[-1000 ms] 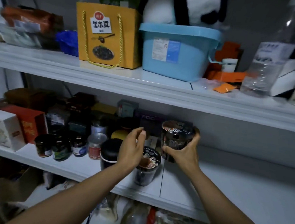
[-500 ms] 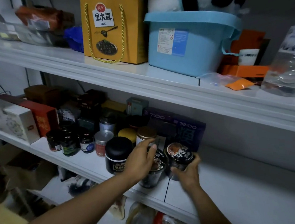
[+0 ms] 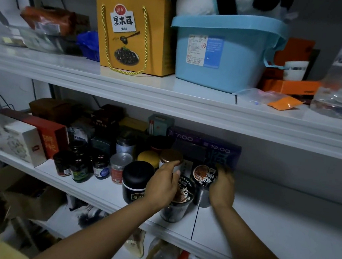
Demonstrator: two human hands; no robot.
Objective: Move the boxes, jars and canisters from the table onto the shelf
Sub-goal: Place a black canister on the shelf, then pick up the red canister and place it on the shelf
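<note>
Canister in the right hand: a dark canister [image 3: 203, 182] with a printed lid, standing on the middle shelf [image 3: 281, 227], just in front of the purple box [image 3: 216, 148] at the back
Right hand: the right hand [image 3: 221, 190] is curled around the right side of this canister, fingers closed on its wall; it is blurred, so I cannot tell how firm the grip is
Cup under the left hand: a second dark cup [image 3: 177, 204] with a printed lid stands just left of the canister, nearer to the shelf edge; the two look touching or almost touching
Left hand: the left hand [image 3: 164, 185] lies over the top and left side of this cup, fingers half bent and not closed; it seems only to steady it
Left of the left hand: a black canister [image 3: 135, 181] just beside the wrist, then a row of small jars [image 3: 80, 167], and red and white boxes [image 3: 20, 137] further left
Behind the hands: round tins with gold lids [image 3: 170, 157], close to the fingertips
Step in hand: I judge it is the setting down of the canister on the shelf
Next move: it calls for opening the right hand and drawing both hands back without knocking the close neighbours, then going back for another item; the table is not visible here
</note>
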